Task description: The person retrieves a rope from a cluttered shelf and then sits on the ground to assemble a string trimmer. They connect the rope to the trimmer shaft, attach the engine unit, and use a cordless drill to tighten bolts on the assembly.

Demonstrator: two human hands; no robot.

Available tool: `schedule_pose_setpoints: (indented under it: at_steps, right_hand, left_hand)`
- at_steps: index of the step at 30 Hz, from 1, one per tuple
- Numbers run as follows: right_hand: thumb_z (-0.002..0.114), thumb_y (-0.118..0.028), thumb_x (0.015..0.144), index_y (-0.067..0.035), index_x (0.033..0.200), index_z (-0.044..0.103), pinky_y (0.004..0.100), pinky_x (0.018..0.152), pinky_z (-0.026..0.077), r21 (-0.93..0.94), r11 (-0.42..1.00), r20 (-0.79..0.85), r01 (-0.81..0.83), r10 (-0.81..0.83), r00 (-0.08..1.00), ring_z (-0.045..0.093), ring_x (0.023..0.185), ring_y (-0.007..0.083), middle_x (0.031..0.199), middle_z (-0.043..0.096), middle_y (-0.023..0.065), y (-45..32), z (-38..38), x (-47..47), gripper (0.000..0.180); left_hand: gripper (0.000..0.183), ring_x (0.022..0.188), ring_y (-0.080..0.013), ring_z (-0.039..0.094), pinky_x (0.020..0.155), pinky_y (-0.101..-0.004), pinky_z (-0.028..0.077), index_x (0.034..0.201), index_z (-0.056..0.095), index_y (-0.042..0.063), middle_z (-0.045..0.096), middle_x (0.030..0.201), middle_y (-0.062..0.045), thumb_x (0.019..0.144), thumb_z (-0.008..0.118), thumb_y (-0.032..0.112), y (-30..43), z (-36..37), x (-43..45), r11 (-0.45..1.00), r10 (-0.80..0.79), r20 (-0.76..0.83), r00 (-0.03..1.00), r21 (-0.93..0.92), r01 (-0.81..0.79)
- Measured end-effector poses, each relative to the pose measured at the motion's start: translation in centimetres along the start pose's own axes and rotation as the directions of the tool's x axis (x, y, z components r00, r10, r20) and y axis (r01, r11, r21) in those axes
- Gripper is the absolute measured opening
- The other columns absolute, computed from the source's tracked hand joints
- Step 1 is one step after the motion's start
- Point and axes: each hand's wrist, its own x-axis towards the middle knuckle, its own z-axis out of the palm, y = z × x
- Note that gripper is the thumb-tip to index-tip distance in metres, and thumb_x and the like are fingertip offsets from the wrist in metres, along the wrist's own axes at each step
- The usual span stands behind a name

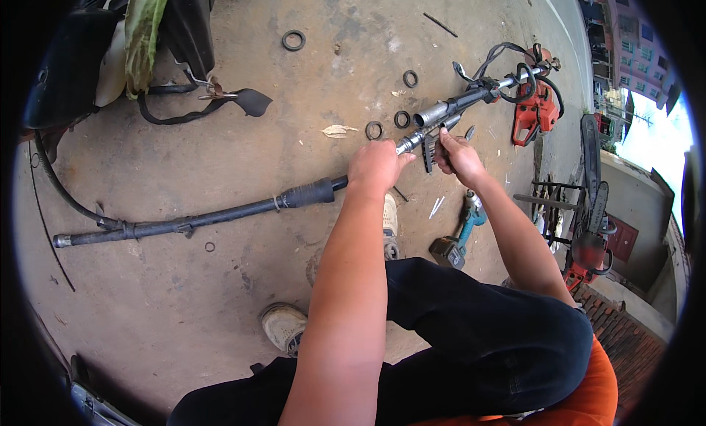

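My left hand [376,164] is closed around a long dark metal tube [220,216] near its bright ringed metal fitting [409,141]. Down-left of it the tube carries a thick black sleeve and a cable, and runs across the concrete floor. My right hand [456,155] is just right of the fitting, fingers curled at a slim part under a second, wider tube with an open silver end [432,115]; what its fingers grip is partly hidden. This second tube leads up-right to bundled black cables. A dark toothed metal piece [428,155] shows between my hands.
Black rings [293,40] are scattered on the floor. A teal cordless power tool [468,222] lies below my right hand. An orange chainsaw body [535,114] is at the upper right, another chainsaw [589,255] at the far right. A motorcycle [66,67] stands at the upper left.
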Motion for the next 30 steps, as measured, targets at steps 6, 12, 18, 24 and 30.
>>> schedule_pose_setpoints:
  at_steps: [6,12,18,24,30]
  right_hand:
    - [0.043,-0.043,0.098,-0.006,0.071,0.052,0.0258,0.039,0.029,-0.076,0.997,-0.062,-0.006,0.002,0.998,0.040,0.044,0.0107,0.056,0.047,0.0029,0.1,0.1,0.5,0.047]
    - [0.045,-0.045,0.097,-0.006,0.073,0.053,0.0246,0.040,0.029,-0.086,0.996,-0.117,-0.017,0.007,0.993,0.040,0.044,0.0093,0.057,0.047,0.0012,0.5,-0.1,0.5,0.047]
    - [0.050,-0.044,0.096,-0.003,0.077,0.058,0.0247,0.045,0.032,-0.199,0.977,-0.220,0.076,-0.120,0.968,0.041,0.048,0.0074,0.056,0.048,-0.0010,-0.7,-2.4,1.5,0.046]
    - [0.056,-0.037,0.092,0.002,0.091,0.060,0.0396,0.063,0.047,-0.799,0.588,-0.151,0.128,-0.402,0.903,0.062,0.067,0.0304,0.068,0.062,0.0152,-3.1,-3.0,2.1,0.039]
    - [0.057,-0.024,0.088,-0.002,0.102,0.059,0.0430,0.077,0.048,-0.838,0.482,-0.024,0.255,-0.500,0.866,0.061,0.091,0.0369,0.094,0.061,0.0201,-4.4,-2.2,3.0,0.025]
  left_hand:
    - [0.048,0.098,-0.0337,0.062,0.083,-0.0425,0.049,0.100,0.068,0.004,0.065,0.101,-0.019,0.083,0.063,0.048,-0.8,0.3,0.9,0.999,-0.048,0.019,0.999,-0.010,0.048]
    - [0.052,0.091,-0.0380,0.061,0.079,-0.0444,0.048,0.093,0.064,-0.001,0.064,0.094,-0.023,0.085,0.059,0.050,-1.5,-0.5,1.5,0.993,-0.066,0.067,0.996,-0.094,0.072]
    - [0.045,0.098,-0.0345,0.061,0.084,-0.0429,0.049,0.100,0.066,0.002,0.065,0.102,-0.020,0.087,0.059,0.044,-0.8,-1.5,2.1,0.986,-0.151,0.153,0.977,-0.044,0.159]
    - [0.047,0.100,-0.0342,0.061,0.086,-0.0418,0.048,0.104,0.066,0.001,0.064,0.107,-0.019,0.087,0.059,0.045,-1.2,-1.0,2.4,0.992,-0.126,0.178,0.976,0.026,0.123]
    - [0.050,0.098,-0.0347,0.061,0.084,-0.0419,0.048,0.104,0.066,0.000,0.064,0.105,-0.021,0.087,0.058,0.047,-2.8,-0.5,2.1,0.990,-0.140,0.271,0.952,0.055,0.130]
